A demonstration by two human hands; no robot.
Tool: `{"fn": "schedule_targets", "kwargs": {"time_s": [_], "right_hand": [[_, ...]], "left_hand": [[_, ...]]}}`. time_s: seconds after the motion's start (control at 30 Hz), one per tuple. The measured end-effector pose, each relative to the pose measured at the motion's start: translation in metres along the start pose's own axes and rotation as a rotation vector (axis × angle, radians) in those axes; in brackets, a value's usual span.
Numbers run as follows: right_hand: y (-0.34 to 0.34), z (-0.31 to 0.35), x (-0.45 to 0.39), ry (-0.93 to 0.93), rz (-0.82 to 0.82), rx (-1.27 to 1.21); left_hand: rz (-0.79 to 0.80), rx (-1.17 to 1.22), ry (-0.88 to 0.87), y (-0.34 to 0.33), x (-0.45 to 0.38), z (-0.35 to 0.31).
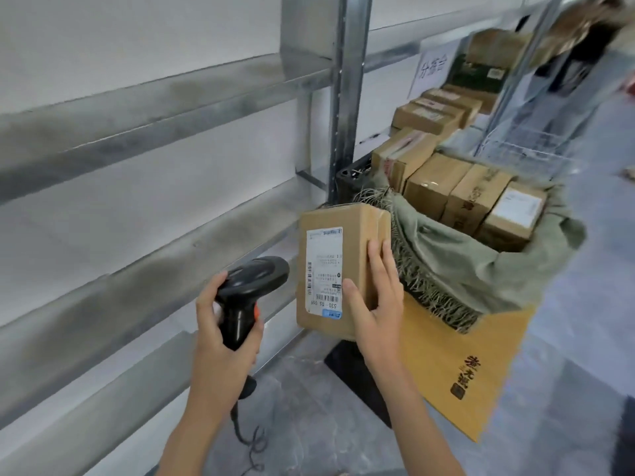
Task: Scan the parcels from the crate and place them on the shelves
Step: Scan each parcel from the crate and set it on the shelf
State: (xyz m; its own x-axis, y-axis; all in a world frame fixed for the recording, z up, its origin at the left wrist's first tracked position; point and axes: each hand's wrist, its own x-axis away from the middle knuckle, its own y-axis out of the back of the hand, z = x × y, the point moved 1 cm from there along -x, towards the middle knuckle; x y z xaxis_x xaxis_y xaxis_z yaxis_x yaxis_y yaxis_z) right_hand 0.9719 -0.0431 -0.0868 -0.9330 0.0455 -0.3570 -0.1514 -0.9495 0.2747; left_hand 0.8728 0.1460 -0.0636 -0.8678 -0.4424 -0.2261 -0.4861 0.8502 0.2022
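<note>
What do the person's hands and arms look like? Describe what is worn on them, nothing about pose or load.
Both forearms are bare to the bottom edge of the frame, with no sleeves in view. The left hand and the right hand wear no gloves. No watch, ring, bracelet or marking shows on either wrist or hand.

A white paper sign (432, 74) with handwritten characters hangs beyond the wire basket (525, 146), above a grey tiled floor (309, 407).
</note>
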Motion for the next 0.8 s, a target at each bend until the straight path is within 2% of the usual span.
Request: {"fn": "schedule_targets", "kwargs": {"time_s": [0.33,0.5,0.6,0.7,0.8], "right_hand": [[0.09,-0.046,-0.056,-0.099,-0.189,-0.012],[0.143,-0.052,-0.124,0.043,-0.295,0.056],[0.178,-0.05,-0.178,0.205,-0.33,0.237],[0.205,-0.046,-0.226,0.306,-0.225,0.468],[0.229,-0.049,-0.254,0.343,0.008,0.673]], "left_hand": [[0.198,0.039,-0.072,-0.127,-0.083,-0.009],[0.279,0.116,-0.149,-0.185,-0.153,-0.025],[0.347,0.177,-0.173,-0.228,-0.193,-0.027],[0.388,0.194,-0.195,-0.27,-0.226,-0.028],[0.426,0.206,-0.196,-0.304,-0.253,-0.024]]}}
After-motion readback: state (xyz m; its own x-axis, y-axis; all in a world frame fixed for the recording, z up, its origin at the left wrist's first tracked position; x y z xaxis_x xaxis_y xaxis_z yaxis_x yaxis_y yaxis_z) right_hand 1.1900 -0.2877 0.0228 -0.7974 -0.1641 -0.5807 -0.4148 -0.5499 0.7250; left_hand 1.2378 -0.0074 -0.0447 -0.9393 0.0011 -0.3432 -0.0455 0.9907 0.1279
